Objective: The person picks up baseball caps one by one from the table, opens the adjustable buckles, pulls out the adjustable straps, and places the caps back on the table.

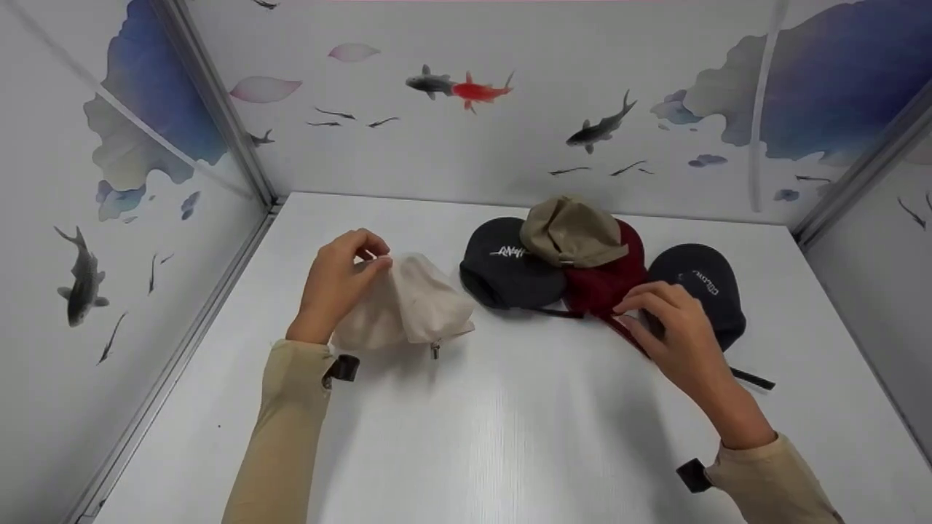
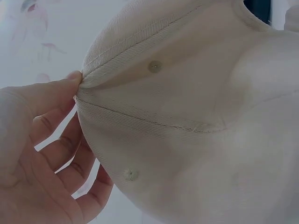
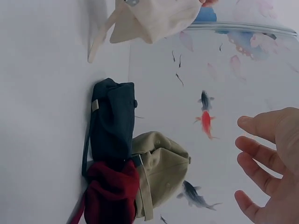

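My left hand pinches the crown of a cream baseball cap between thumb and fingertips, at the left of the table. In the left wrist view the pinched cloth of the cap folds at a seam, with small eyelets showing. A strap with a small metal buckle hangs from the cap's edge. My right hand hovers near the caps on the right, fingers loosely bent and holding nothing. In the right wrist view the right hand's fingers are spread apart from every cap.
Toward the back lie a black cap with white lettering, a khaki cap resting partly on a dark red cap, and another black cap at right. White panels painted with fish enclose the white table.
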The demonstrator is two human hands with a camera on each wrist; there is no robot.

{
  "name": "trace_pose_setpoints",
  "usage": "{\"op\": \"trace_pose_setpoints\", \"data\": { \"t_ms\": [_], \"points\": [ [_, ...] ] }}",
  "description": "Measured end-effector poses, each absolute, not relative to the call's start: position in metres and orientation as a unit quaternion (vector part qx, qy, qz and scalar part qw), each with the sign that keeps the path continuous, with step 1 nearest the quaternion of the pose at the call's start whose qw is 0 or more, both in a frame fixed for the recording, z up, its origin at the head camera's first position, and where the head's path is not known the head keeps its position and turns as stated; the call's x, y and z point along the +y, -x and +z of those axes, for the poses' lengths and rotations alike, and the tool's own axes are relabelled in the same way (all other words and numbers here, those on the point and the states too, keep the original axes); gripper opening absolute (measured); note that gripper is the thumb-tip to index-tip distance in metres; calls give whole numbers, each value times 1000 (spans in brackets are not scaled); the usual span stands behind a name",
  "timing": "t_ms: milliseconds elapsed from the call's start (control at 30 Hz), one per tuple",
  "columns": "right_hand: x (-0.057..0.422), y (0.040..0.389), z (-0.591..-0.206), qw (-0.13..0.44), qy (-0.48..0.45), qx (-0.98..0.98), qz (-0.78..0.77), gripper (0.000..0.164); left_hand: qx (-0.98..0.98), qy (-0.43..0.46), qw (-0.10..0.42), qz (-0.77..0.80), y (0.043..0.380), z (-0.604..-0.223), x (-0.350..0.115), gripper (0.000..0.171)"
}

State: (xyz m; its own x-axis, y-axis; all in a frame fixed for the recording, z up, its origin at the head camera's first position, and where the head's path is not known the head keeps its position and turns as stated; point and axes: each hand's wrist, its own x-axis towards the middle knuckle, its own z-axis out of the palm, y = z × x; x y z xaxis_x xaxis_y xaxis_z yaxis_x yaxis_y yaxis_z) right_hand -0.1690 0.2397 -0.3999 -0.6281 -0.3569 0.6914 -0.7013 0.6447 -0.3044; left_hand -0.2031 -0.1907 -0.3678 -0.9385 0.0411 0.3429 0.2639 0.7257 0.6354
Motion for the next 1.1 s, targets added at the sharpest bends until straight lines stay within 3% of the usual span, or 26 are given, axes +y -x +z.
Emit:
{"op": "trace_pose_setpoints", "data": {
  "t_ms": [233,1100],
  "points": [
    [255,173,-400,279,-290,-869,286,21,-922,66,144,-354,210,-374,-204,16],
    [288,184,-414,279,-221,-896,264,24,-937,15,103,-334,248,-401,-222,16]
  ]
}}
